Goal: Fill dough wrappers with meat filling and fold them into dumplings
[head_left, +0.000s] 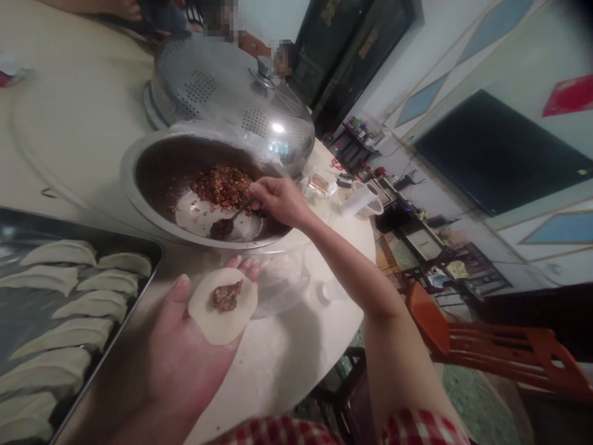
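On my left hand [194, 352], palm up, rests a round dumpling wrapper [208, 324] with a lump of brown filling [227, 295] at its middle. The fingers curl under the wrapper and the thumb stands out to the side. My right hand [280, 199] is closed round the handle of a spoon [238, 213]. The spoon's bowl, loaded with dark filling, is low inside a wide metal basin [134, 191]. Chopped reddish-brown filling [220, 188] is heaped toward the basin's far side.
Several folded dumplings [90, 305] lie on a metal tray [28, 219] at left. Behind the basin is a large perforated steamer lid [185, 68]. A clear plastic bag [278, 284] lies before the basin. An orange chair [486, 352] stands at right. Other people are partly visible at the far side.
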Tool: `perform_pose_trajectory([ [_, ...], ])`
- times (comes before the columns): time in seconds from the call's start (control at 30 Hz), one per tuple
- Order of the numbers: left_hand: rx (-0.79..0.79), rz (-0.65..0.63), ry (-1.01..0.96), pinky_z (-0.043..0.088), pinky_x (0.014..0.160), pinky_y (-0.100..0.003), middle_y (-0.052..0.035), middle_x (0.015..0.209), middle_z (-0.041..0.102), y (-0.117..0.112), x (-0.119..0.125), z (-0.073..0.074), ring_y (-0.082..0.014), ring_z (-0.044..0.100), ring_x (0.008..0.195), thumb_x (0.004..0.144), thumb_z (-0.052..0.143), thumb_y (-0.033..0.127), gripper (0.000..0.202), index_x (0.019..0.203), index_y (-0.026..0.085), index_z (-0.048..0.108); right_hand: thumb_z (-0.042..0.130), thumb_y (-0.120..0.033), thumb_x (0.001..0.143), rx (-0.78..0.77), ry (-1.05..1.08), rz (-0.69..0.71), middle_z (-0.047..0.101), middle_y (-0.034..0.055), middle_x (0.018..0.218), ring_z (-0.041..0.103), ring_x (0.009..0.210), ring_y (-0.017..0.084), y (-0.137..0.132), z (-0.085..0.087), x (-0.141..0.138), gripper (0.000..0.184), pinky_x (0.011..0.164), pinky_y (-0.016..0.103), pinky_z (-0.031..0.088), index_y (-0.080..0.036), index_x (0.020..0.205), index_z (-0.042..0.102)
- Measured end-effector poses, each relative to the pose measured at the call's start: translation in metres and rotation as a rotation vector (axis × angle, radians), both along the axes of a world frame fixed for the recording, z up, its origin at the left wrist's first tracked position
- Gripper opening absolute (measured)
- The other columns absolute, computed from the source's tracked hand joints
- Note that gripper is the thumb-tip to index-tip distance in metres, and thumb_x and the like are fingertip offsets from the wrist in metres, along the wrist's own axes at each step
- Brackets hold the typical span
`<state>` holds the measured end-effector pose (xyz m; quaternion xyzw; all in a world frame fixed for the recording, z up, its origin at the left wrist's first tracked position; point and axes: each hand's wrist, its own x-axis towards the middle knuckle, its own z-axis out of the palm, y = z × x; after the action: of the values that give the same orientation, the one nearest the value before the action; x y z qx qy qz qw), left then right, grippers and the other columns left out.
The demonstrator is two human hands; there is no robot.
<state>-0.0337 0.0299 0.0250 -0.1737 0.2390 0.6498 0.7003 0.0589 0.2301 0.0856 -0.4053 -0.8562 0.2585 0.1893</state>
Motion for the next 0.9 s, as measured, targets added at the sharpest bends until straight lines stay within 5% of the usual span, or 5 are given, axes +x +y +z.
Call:
perform_pose_trajectory([
  [0.1,0.039,0.022,-0.01,0.063,0.084,-0.037,-0.0257,0.126,0.069,0.0,0.0,-0.002,-0.0322,0.071,0.112,0.091,0.047,0.038,0.068,0.15,0.006,0.042,0.055,-0.03,0.099,-0.203,0.114,0.033,0.064,-0.0055,0.058,0.06,0.056,0.009,-0.001,-0.004,-0.007,0.028,0.063,0.021,0.048,-0.018,0.075,0.065],
  [0.3,-0.057,0.028,0.023,0.065,0.077,-0.035,-0.0239,0.117,0.074,0.003,-0.002,0.009,-0.0295,0.075,0.103,0.096,0.036,0.042,0.062,0.145,0.006,0.049,0.053,-0.027,0.1,-0.456,0.389,-0.17,0.062,-0.0043,0.053,0.049,0.045,0.007,0.001,0.01,-0.002,0.032,0.05,0.02,0.042,-0.018,0.071,0.062],
  [0.47,-0.052,0.059,0.043,0.066,0.074,-0.036,-0.0262,0.116,0.073,0.004,-0.002,0.015,-0.0306,0.075,0.102,0.099,0.033,0.042,0.061,0.139,0.0,0.052,0.053,-0.056,0.097,-0.319,0.58,-0.164,0.061,-0.0041,0.057,0.052,0.049,0.006,-0.007,0.029,0.031,0.042,0.05,0.019,0.044,-0.019,0.078,0.063],
  [0.7,0.017,0.167,0.032,0.061,0.092,-0.042,-0.0142,0.112,0.077,0.005,-0.003,0.02,-0.0276,0.074,0.102,0.103,0.031,0.037,0.048,0.128,0.012,0.064,0.065,-0.06,0.086,0.015,0.603,-0.058,0.062,-0.0034,0.067,0.062,0.059,0.009,-0.089,0.044,0.071,0.036,0.06,0.025,0.052,-0.025,0.081,0.07],
  [0.9,0.052,0.147,0.078,0.062,0.086,-0.04,-0.0155,0.11,0.077,0.007,-0.001,0.018,-0.0304,0.071,0.11,0.101,0.036,0.041,0.051,0.13,0.007,0.061,0.069,-0.06,0.083,-0.08,0.672,-0.102,0.062,-0.0042,0.061,0.06,0.054,0.009,-0.095,0.029,0.077,0.035,0.053,0.024,0.05,-0.026,0.078,0.069],
])
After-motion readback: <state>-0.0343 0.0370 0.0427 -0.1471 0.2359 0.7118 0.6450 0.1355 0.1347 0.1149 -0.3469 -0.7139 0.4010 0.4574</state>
